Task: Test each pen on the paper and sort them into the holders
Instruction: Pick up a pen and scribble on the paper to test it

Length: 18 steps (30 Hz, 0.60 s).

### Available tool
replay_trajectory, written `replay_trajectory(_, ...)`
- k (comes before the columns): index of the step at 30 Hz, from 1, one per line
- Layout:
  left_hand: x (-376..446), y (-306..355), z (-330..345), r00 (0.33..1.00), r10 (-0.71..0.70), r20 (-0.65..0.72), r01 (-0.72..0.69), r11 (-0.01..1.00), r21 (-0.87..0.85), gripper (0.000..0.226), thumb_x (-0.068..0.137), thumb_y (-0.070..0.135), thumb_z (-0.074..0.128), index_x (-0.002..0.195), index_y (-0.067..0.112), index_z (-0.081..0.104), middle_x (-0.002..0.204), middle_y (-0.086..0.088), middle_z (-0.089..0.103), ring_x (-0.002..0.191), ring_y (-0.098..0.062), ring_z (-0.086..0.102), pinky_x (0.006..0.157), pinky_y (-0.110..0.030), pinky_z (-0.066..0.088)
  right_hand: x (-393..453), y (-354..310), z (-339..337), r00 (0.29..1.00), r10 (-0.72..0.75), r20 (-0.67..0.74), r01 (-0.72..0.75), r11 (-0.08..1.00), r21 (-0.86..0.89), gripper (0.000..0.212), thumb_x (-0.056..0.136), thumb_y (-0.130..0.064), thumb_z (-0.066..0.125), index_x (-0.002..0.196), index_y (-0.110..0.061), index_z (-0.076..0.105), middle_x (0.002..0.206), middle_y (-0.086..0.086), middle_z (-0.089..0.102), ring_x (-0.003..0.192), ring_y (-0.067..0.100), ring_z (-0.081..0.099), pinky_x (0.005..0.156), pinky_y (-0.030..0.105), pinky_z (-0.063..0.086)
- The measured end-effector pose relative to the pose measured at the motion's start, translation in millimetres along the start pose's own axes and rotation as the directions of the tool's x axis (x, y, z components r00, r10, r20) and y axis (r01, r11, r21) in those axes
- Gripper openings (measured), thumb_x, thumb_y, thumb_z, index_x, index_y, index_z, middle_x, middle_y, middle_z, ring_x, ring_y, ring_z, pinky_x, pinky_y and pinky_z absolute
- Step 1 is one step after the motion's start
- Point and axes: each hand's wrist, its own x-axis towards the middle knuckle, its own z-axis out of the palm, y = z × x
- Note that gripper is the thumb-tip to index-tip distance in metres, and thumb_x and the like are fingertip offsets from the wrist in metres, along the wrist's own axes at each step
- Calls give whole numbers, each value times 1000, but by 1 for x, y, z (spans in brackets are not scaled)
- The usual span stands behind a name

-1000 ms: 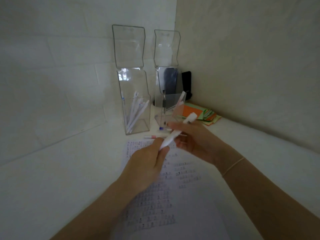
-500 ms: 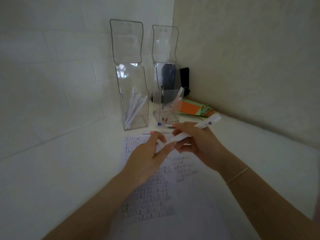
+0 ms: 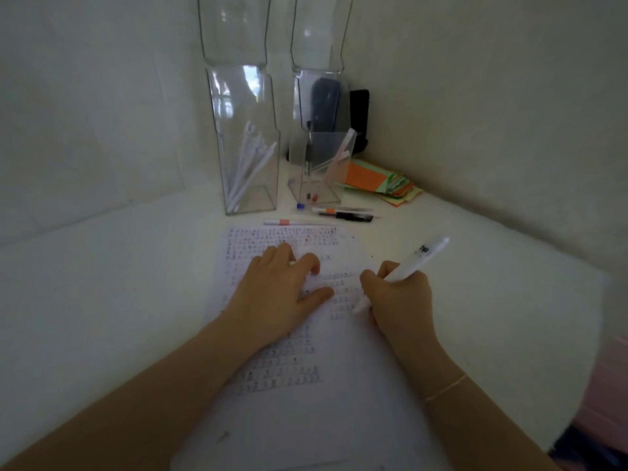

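Observation:
A white sheet of paper [image 3: 306,419] covered with small scribbles lies on the white table. My left hand [image 3: 278,294] rests flat on it, fingers spread, holding nothing. My right hand [image 3: 397,300] grips a white pen [image 3: 418,256] in a writing hold, its tip down on the paper. Two clear holders stand at the back: the left holder [image 3: 249,137] contains several white pens, the right holder [image 3: 321,164] holds a few pens. Loose pens lie in front of them: a white one with a pink band [image 3: 292,222], a black one [image 3: 346,216] and a white one with an orange band [image 3: 339,209].
A stack of orange, green and yellow paper notes [image 3: 377,183] lies at the back right by the wall. A dark object [image 3: 358,117] stands behind the right holder. Walls meet in the corner behind the holders. The table's right edge [image 3: 584,385] curves close to my right arm.
Both hands held the white pen in the air before. My left hand has let go and dropped flat on the paper; my right hand has brought the pen's tip down to the paper.

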Motion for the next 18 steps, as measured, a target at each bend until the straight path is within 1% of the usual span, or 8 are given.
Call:
replay_trajectory(3, 0, 1, 0, 1000, 1, -11, -1, 1000, 20, 55, 79, 69, 27, 104, 28, 52, 87, 2, 43, 83, -17, 41, 73, -31, 34, 0, 2, 1, 999, -30, -27, 30, 999, -18, 40, 79, -7, 63, 49, -14, 39, 38, -6, 45, 31, 3, 42, 35, 13, 34)
replay_trajectory(5, 0, 0, 2, 1000, 2, -11, -2, 1000, 29, 55, 78, 69, 26, 104, 28, 52, 87, 2, 43, 83, -16, 40, 73, -31, 35, 0, 2, 2, 1000, -23, -17, 22, 1000, -3, 39, 79, -6, 64, 48, -13, 40, 32, -7, 45, 28, 2, 43, 34, 13, 35)
replay_trajectory(8, 1, -1, 3, 1000, 5, -13, -4, 999, 41, 54, 79, 69, 27, 104, 28, 52, 86, 3, 42, 81, -15, 39, 71, -31, 33, -1, 1, 2, 999, -31, -14, 31, 1000, -2, 37, 78, -7, 64, 48, -12, 44, 32, -4, 47, 28, 5, 45, 35, 16, 38)
replay_trajectory(13, 1, -1, 2, 1000, 7, -1, -6, 999, 40, 50, 82, 67, 33, 106, 27, 52, 87, 3, 40, 82, -15, 36, 71, -30, 29, -2, 1, 3, 996, -80, -31, 80, 997, -4, 40, 78, -2, 60, 48, -14, 36, 31, -9, 39, 29, 3, 38, 34, 13, 30)
replay_trajectory(15, 0, -1, 2, 1000, 9, -5, -9, 999, 41, 52, 81, 68, 31, 105, 27, 52, 86, 3, 39, 81, -15, 36, 71, -29, 28, -2, 1, 2, 996, -81, -28, 81, 997, -4, 39, 78, -2, 60, 49, -13, 37, 35, -8, 40, 30, 2, 39, 34, 13, 30)
replay_trajectory(18, 1, -1, 2, 1000, 7, -6, -7, 999, 32, 55, 79, 69, 26, 104, 28, 52, 85, 4, 38, 80, -13, 35, 70, -29, 28, -2, 0, 2, 997, -75, -9, 75, 997, 13, 37, 77, -1, 60, 49, -12, 39, 35, -6, 43, 27, 2, 40, 33, 12, 31)
